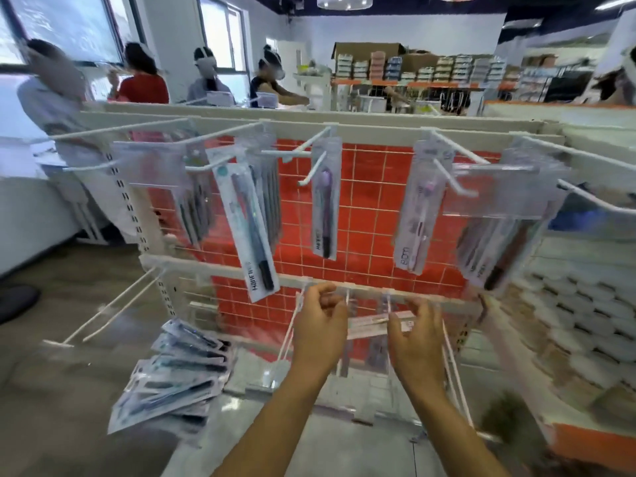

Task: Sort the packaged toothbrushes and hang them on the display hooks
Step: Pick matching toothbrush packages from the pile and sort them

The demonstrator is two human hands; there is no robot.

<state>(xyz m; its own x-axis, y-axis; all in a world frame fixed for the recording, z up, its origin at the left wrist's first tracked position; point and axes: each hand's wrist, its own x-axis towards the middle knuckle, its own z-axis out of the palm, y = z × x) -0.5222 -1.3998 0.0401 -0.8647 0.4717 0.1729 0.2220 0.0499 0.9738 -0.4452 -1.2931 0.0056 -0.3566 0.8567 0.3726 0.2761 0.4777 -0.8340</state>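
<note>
Loose packs [179,376]: a fanned heap of packaged toothbrushes lying on the low shelf at the rack's lower left corner, dark brushes showing through clear fronts.
Bare hooks [113,313]: two white prongs jutting out from the lower rail's left end, nothing on them.
Upper left hooks: several dark-brush packs [198,208] bunched behind one long pack with a black handle [251,232], which hangs tilted toward the room.
Display rack [375,208]: white wire grid over red tile, cream rails across top and middle.
Centre of upper rail: one pack with a purple brush [326,201], hanging nearly straight.
Left hand [321,327]: raised at the lower rail, fingers curled in; its grip is narrow, and I cannot tell whether it pinches anything.
Pink pack [373,325]: held level between the two hands, just in front of the lower rail's hooks [389,306].
Right hand [414,335]: fingers closed on the right end of the pink pack.
Right of upper rail: a pale pack with a pink brush [418,215], then a blurred cluster of dark-handled packs [495,242] at the rail's right end.
</note>
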